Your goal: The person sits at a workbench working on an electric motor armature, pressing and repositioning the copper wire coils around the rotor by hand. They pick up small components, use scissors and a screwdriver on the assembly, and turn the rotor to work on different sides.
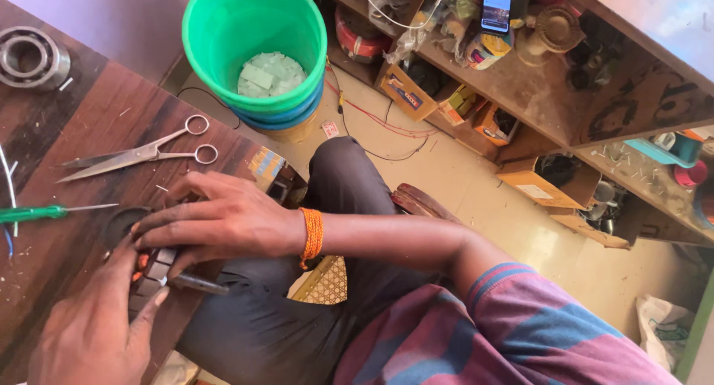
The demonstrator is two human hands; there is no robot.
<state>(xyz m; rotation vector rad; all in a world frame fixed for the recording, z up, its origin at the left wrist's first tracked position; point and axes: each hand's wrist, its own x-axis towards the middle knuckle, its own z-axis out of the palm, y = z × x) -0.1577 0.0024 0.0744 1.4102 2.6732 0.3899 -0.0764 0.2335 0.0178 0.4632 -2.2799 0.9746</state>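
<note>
Both hands rest on a small dark metal part with orange windings (146,272) at the near edge of the brown wooden table (89,124). My right hand (216,221), with an orange thread band on its wrist, lies over the top of the part and presses it down. My left hand (89,333) comes in from below, its fingers against the part's side. A thin dark metal rod (201,284) sticks out from under my right hand. Most of the part is hidden by the hands.
Steel scissors (141,154), a green-handled screwdriver (37,212) and a large steel bearing (30,58) lie on the table. A green bucket (223,28) with pale pieces stands on the floor. Wooden shelves (535,95) with boxes and a phone (497,5) stand beyond my knee.
</note>
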